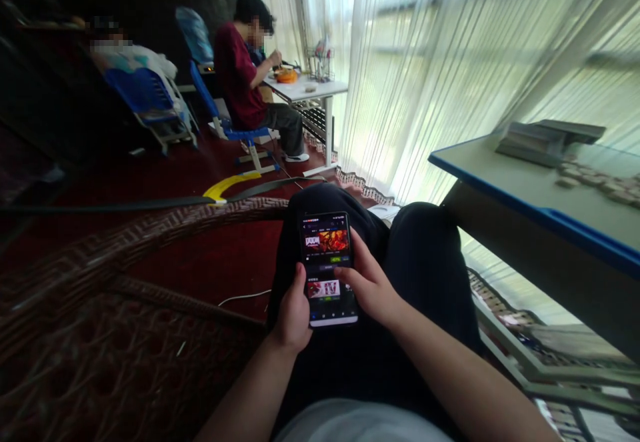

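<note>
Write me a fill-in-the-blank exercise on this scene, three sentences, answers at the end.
1. Both hands, left hand and right hand, hold a black ___ with a lit screen over the lap.
2. The person in the dark red shirt sits on a ___ plastic chair.
3. The white desk with the blue edge stands on the person's ___ side.

Missing words: smartphone; blue; right

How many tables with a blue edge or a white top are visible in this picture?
2. One table with a blue edge stands at the right, beside the phone held in both hands. One white table stands far back by the curtain. Others may be hidden.
</note>
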The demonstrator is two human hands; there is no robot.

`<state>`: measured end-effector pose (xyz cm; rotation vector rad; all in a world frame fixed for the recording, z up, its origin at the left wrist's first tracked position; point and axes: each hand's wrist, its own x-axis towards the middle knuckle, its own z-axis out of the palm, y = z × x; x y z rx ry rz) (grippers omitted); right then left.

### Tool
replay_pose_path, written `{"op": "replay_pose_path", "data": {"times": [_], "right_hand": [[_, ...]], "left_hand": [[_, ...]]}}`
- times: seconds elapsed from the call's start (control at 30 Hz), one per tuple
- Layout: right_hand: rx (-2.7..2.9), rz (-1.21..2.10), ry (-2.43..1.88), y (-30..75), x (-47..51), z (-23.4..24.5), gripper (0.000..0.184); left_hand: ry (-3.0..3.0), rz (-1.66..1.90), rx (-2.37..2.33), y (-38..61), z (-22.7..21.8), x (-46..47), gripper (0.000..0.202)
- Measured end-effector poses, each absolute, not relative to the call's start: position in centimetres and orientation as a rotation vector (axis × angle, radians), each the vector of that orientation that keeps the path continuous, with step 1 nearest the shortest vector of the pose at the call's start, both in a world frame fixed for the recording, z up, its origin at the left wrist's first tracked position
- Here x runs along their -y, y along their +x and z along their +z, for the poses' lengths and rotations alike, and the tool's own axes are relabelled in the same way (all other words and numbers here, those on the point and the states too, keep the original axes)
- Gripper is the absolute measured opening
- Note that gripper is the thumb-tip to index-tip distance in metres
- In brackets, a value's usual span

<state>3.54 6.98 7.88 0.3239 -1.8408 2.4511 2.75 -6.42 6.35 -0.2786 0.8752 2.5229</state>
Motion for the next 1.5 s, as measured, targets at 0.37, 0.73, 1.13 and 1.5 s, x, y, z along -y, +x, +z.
{"op": "replay_pose_path", "data": {"times": [0.37,0.73,1.13,1.5], "right_hand": [[1.877,2.188,0.194,3.7,-5.6,7.4,0.073],[1.896,2.2,0.281,3.9,-6.5,6.7,0.075],[1.94,2.138,0.319,3.5,-6.8,6.0,0.071],[1.901,2.262,0.333,3.8,-7.1,6.4,0.078]], "left_hand": [[-0.121,2.287,-0.886,2.1,6.6,8.1,0.052],[-0.044,2.371,-0.864,2.4,5.7,7.6,0.057],[0.002,2.391,-0.864,2.5,5.6,7.4,0.059],[0.03,2.317,-0.821,2.1,5.2,7.9,0.061]]}}
